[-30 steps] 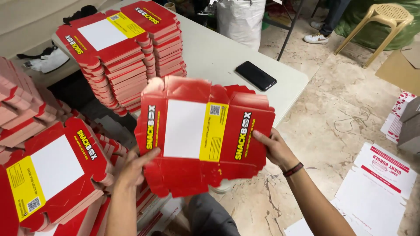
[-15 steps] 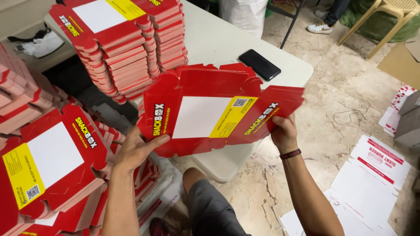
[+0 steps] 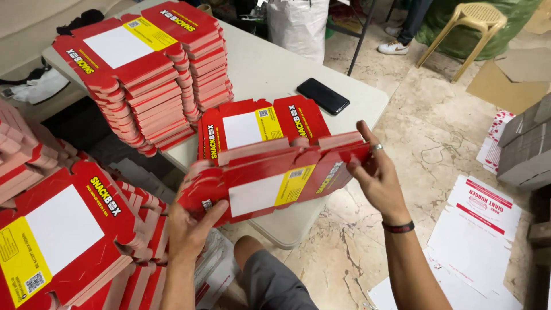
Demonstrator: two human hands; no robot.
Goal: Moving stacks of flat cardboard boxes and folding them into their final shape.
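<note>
I hold a red cardboard box blank [image 3: 270,183] with a white panel and a yellow strip, tilted almost flat above my lap. My left hand [image 3: 192,224] grips its lower left end from below, thumb on the red face. My right hand [image 3: 376,175], with a ring and a dark wristband, presses its right end. Just behind it, a folded red box [image 3: 258,123] lies on the front edge of the white table [image 3: 270,63].
Two tall stacks of flat red boxes [image 3: 143,69] stand on the table, more stacks [image 3: 69,229] at my left. A black phone [image 3: 322,96] lies near the table's right corner. White printed sheets [image 3: 476,229] and cardboard lie on the tiled floor; a plastic stool [image 3: 473,23] stands far right.
The held box has tipped from upright, facing me, down to nearly flat and lower. A folded red box now lies on the table behind it.
</note>
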